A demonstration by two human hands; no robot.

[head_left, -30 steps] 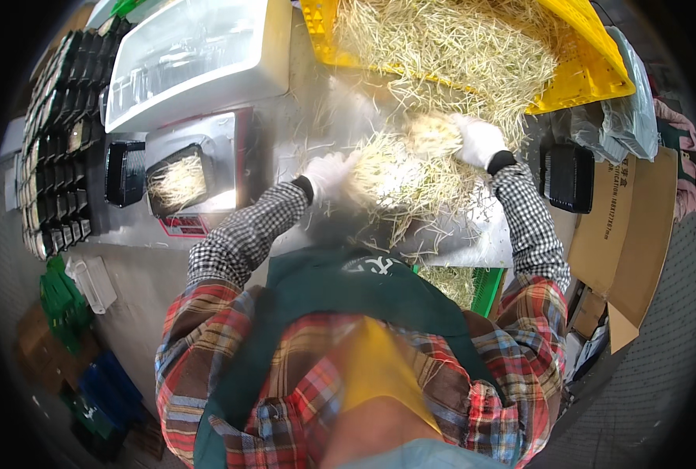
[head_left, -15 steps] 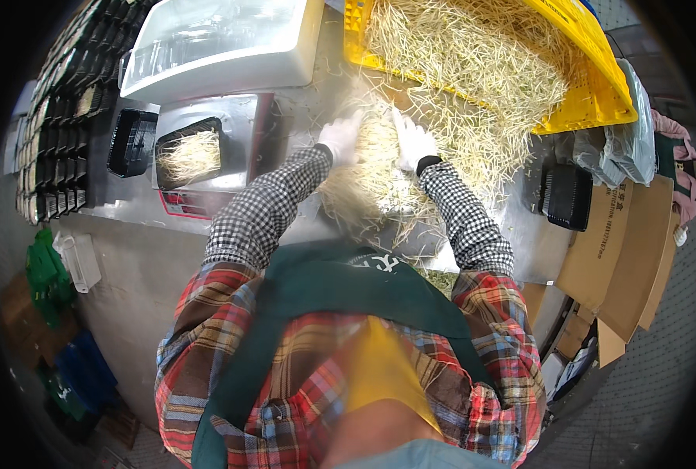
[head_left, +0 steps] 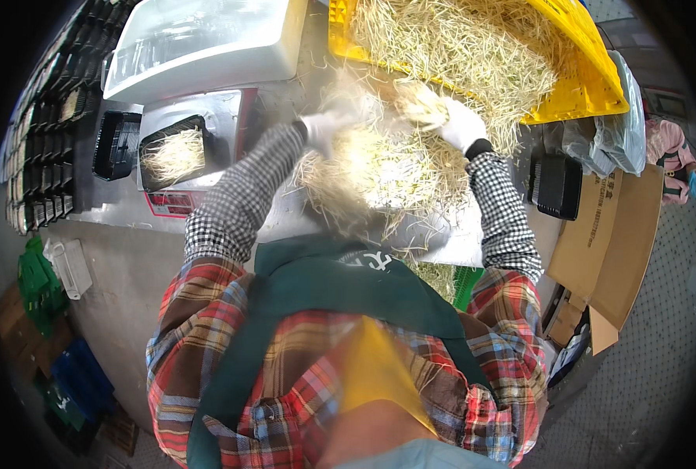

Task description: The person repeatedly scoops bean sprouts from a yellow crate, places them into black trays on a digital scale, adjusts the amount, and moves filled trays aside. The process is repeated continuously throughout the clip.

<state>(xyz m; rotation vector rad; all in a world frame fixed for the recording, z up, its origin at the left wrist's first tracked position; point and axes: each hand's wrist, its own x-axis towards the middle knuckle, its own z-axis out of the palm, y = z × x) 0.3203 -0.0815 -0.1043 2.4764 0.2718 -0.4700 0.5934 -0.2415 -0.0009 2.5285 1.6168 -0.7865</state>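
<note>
Bean sprouts [head_left: 410,176] lie in a loose heap on the metal table in front of me. My right hand [head_left: 464,125], in a white glove, is closed round a bunch of pale sprouts [head_left: 420,105] at the far right side of the heap. Over the heap's left side, my left hand [head_left: 328,129] is smeared by motion, and its fingers cannot be made out. Blurred strands show close beyond it. Farther left, a black tray [head_left: 195,127] with a clump of sprouts sits on a scale's metal plate [head_left: 156,117].
Behind the heap, a yellow crate [head_left: 590,86] full of sprouts tips toward me. A white foam box [head_left: 274,66] stands beyond the scale. Black trays are stacked at far left; an empty black tray [head_left: 117,144] lies beside the scale, another [head_left: 559,187] at right near a cardboard box [head_left: 598,242].
My hands have moved apart. The right one has lifted away to the right with a bunch of sprouts; the left one has shifted slightly left. The heap between them is spread out more.
</note>
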